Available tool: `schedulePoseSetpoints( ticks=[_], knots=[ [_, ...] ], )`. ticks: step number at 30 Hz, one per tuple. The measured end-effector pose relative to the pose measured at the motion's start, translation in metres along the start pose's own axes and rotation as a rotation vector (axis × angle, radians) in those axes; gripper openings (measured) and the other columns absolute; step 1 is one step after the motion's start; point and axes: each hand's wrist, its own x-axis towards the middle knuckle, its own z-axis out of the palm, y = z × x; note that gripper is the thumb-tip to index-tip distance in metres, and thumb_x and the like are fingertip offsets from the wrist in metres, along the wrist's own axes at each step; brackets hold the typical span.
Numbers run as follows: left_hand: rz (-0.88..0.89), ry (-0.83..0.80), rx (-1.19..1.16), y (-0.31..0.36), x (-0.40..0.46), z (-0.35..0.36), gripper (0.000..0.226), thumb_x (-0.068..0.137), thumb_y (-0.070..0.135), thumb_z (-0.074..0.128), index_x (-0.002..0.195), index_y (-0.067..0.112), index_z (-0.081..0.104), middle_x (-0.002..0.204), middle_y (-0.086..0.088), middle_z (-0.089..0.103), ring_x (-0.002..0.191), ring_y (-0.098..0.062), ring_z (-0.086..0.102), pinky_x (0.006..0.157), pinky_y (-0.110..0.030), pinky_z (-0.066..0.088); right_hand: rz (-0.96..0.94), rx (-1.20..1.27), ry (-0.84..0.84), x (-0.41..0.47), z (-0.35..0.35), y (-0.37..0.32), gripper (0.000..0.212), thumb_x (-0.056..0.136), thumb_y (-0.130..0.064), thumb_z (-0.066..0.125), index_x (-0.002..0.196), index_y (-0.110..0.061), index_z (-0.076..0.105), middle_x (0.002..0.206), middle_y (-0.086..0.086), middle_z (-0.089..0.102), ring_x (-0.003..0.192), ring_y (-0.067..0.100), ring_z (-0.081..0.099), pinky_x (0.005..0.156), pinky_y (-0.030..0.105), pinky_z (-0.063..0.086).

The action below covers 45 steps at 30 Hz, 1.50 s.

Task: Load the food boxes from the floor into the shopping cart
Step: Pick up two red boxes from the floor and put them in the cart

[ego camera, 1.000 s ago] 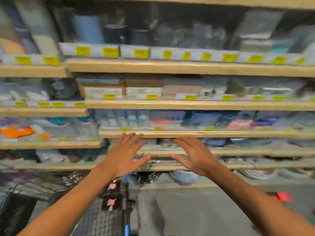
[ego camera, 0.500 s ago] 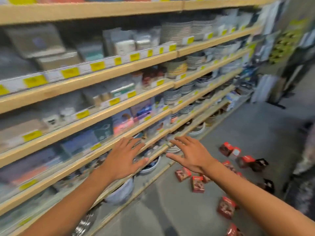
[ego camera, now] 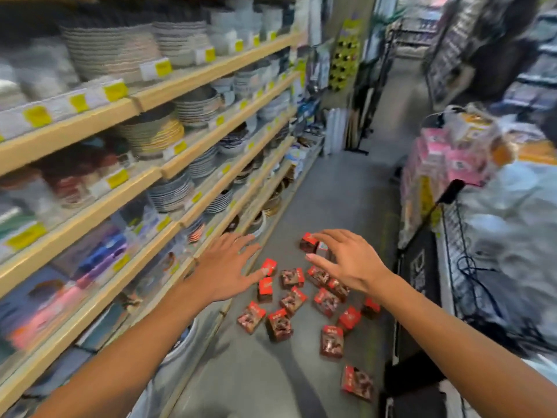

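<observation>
Both hands are empty: the left hand (ego camera: 224, 268) and right hand (ego camera: 346, 260) reach out with fingers spread. The boxes (ego camera: 294, 300) lie scattered on the floor (ego camera: 340, 188) at six o'clock. The pickup step is beginning; next, crouching and grasping one. No cart identifiable.

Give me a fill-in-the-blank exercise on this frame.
1. The red boxes lie scattered on the ____.
2. Both hands, left and right, are open and hold ____.
3. The shelves on the person's left hold stacks of ____.

Missing words: floor; nothing; plates
</observation>
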Motion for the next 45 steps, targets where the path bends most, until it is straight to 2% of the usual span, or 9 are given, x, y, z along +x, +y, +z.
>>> schedulePoseSetpoints(
  ticks=[6, 19, 24, 26, 28, 31, 33, 37, 45],
  knots=[
    [0.18, -0.065, -0.018, -0.024, 0.092, 0.026, 0.098, 0.079, 0.082, 0.008, 0.156, 0.026, 0.033, 0.165, 0.0, 0.026, 0.152, -0.025, 0.019, 0.125, -0.042, 0.009, 0.219, -0.012, -0.016, 0.019, 0.024, 0.033, 0.085, 0.088, -0.083, 0.021, 0.145, -0.029, 0.053, 0.147, -0.003, 0.054, 0.138, 0.02, 0.046, 0.115, 0.039, 0.036],
    [0.458, -0.29, -0.12, 0.017, 0.233, 0.14, 0.084, 0.084, 0.069, 0.032, 0.145, 0.016, 0.053, 0.15, -0.005, 0.05, 0.141, -0.031, 0.043, 0.118, -0.05, 0.03, 0.655, 0.09, -0.201, -0.021, 0.079, 0.125, 0.079, 0.092, -0.079, 0.033, 0.154, -0.029, 0.037, 0.156, -0.006, 0.042, 0.147, 0.018, 0.032, 0.119, 0.038, 0.027],
    [0.446, -0.382, -0.115, 0.048, 0.282, 0.195, 0.093, 0.081, 0.075, 0.017, 0.154, 0.021, 0.037, 0.162, -0.001, 0.032, 0.152, -0.025, 0.023, 0.125, -0.047, 0.01, 0.689, 0.148, -0.29, -0.014, 0.116, 0.189, 0.08, 0.092, -0.077, 0.034, 0.155, -0.028, 0.037, 0.155, -0.004, 0.044, 0.146, 0.019, 0.033, 0.118, 0.037, 0.027],
    [0.441, -0.382, -0.132, 0.061, 0.302, 0.221, 0.092, 0.081, 0.073, 0.02, 0.153, 0.019, 0.041, 0.158, -0.003, 0.038, 0.149, -0.026, 0.027, 0.124, -0.042, 0.006, 0.693, 0.163, -0.323, -0.007, 0.144, 0.225, 0.081, 0.091, -0.077, 0.034, 0.155, -0.027, 0.037, 0.155, -0.004, 0.044, 0.146, 0.019, 0.033, 0.118, 0.037, 0.028],
    [0.447, -0.379, -0.139, 0.072, 0.321, 0.256, 0.086, 0.082, 0.068, 0.028, 0.148, 0.016, 0.048, 0.15, -0.006, 0.047, 0.142, -0.029, 0.039, 0.121, -0.039, 0.014, 0.717, 0.165, -0.368, -0.003, 0.18, 0.259, 0.087, 0.088, -0.081, 0.029, 0.154, -0.026, 0.037, 0.155, -0.003, 0.045, 0.146, 0.02, 0.034, 0.117, 0.038, 0.031],
    [0.445, -0.433, -0.141, 0.082, 0.346, 0.33, 0.075, 0.084, 0.06, 0.041, 0.139, 0.012, 0.058, 0.143, -0.009, 0.056, 0.133, -0.033, 0.051, 0.115, -0.048, 0.036, 0.767, 0.185, -0.427, -0.008, 0.252, 0.302, 0.108, 0.076, -0.093, 0.008, 0.153, -0.025, 0.039, 0.152, -0.002, 0.048, 0.143, 0.021, 0.038, 0.114, 0.039, 0.036],
    [0.451, -0.48, -0.169, 0.088, 0.356, 0.388, 0.066, 0.086, 0.056, 0.048, 0.133, 0.011, 0.062, 0.136, -0.01, 0.061, 0.128, -0.034, 0.055, 0.111, -0.049, 0.042, 0.817, 0.204, -0.478, -0.012, 0.305, 0.327, 0.101, 0.08, -0.09, 0.016, 0.154, -0.025, 0.037, 0.152, -0.001, 0.048, 0.143, 0.022, 0.038, 0.113, 0.039, 0.037],
    [0.504, -0.411, -0.216, 0.093, 0.366, 0.501, 0.055, 0.082, 0.055, 0.049, 0.12, 0.018, 0.063, 0.117, -0.002, 0.068, 0.107, -0.024, 0.065, 0.095, -0.033, 0.051, 0.883, 0.238, -0.568, -0.01, 0.421, 0.361, 0.082, 0.091, -0.076, 0.04, 0.155, -0.026, 0.033, 0.152, 0.001, 0.047, 0.141, 0.025, 0.04, 0.111, 0.04, 0.037],
    [0.61, -0.461, -0.1, 0.047, 0.38, 0.704, 0.054, 0.077, 0.053, 0.046, 0.112, 0.022, 0.072, 0.116, 0.002, 0.068, 0.104, -0.022, 0.067, 0.097, -0.03, 0.035, 1.141, 0.437, -0.576, 0.042, 0.662, 0.404, 0.097, 0.085, -0.079, 0.052, 0.156, -0.019, 0.024, 0.149, 0.012, 0.048, 0.135, 0.035, 0.047, 0.106, 0.044, 0.042]
  ],
)
